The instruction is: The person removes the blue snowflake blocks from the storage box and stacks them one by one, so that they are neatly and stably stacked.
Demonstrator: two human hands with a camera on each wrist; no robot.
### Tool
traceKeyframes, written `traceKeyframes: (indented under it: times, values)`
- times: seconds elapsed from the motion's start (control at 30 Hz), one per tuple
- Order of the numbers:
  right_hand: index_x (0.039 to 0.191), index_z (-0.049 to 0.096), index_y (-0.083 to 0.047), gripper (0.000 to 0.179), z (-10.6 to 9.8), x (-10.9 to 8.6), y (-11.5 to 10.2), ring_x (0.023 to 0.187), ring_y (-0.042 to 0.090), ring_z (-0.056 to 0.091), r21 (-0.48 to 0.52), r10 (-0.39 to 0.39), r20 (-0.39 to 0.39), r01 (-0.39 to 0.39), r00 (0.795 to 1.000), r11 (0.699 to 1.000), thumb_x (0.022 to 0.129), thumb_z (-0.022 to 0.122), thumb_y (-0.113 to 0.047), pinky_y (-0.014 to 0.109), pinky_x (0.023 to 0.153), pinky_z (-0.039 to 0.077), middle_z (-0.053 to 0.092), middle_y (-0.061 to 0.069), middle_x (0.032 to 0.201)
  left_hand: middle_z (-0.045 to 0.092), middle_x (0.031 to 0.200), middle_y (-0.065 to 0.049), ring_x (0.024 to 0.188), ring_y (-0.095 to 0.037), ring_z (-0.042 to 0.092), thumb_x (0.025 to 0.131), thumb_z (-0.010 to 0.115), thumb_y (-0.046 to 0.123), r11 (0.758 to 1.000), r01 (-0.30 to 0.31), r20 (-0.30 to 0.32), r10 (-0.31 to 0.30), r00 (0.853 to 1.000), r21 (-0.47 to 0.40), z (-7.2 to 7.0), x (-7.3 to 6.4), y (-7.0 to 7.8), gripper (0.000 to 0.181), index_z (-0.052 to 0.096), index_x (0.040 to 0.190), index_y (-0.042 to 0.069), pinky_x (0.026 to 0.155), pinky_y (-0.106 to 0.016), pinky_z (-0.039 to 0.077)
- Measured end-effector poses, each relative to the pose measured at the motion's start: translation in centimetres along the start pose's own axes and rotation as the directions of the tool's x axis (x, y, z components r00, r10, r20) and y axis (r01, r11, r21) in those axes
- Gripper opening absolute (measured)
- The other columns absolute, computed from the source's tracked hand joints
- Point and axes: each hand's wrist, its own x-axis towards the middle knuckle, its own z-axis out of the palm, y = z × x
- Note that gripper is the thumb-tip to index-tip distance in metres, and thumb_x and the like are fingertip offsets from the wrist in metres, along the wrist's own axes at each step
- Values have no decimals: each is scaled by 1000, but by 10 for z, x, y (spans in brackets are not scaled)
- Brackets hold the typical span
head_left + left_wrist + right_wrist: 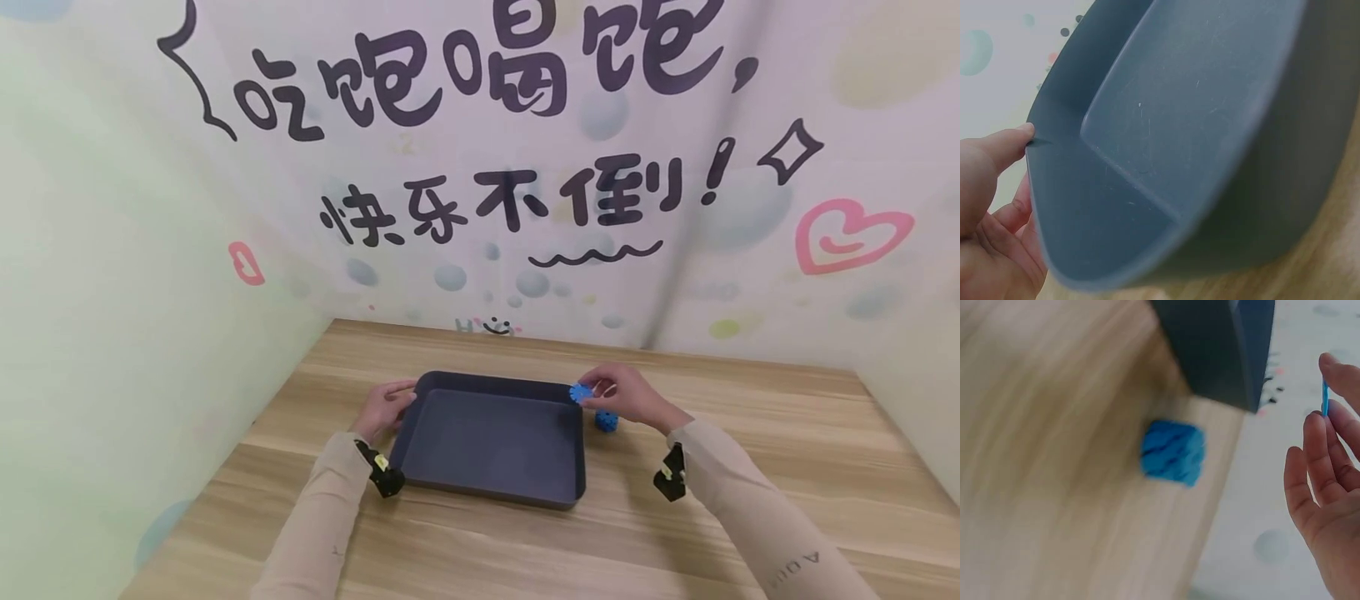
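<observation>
A dark grey rectangular tray [487, 437] with raised walls sits on the table. My left hand [385, 410] grips its left wall near the far corner; in the left wrist view the thumb [1013, 140] lies at the rim and the fingers are behind the wall. Between thumb and fingertips, my right hand [626, 392] pinches a thin blue notched disc [580, 393] at the tray's far right corner. The right wrist view shows that disc [1325, 397] edge-on. Below the right hand, a short stack of blue notched discs [607, 421] stands beside the tray's right wall.
The wood-grain table [480, 546] ends at the back against a printed wall sheet [487, 275] with black writing. A pale side wall [112, 333] borders the left. Each wrist carries a small black device, such as the right one [671, 473].
</observation>
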Motion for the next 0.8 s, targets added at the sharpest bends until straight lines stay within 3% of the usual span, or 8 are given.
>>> traceKeyframes:
  times: [0.2,0.4,0.8]
  values:
    - [98,61,3,29,3,-15,24,71,14,55,17,51,-48,-50,998,999,74,70,-10,24,60,47,61,7,84,62,100,-20,70,-14,60,87,55,10,1000,-1,-1,1,1000,-20,0,-2,2,34,54,120,3,56,-28,49]
    - [98,61,3,31,10,-24,41,73,18,55,5,120,-76,-120,990,993,74,71,-16,27,61,46,60,9,86,62,100,-19,68,-13,59,87,55,10,1000,0,-2,0,1000,-23,-1,-3,1,34,54,120,4,54,-27,48]
    - [98,62,1,30,14,-30,44,80,23,52,1,233,-122,-235,965,972,74,71,-16,31,65,44,59,12,91,62,100,-19,72,-16,60,87,55,11,1000,4,5,-4,1000,-4,-1,-1,0,34,55,120,5,55,-28,48]
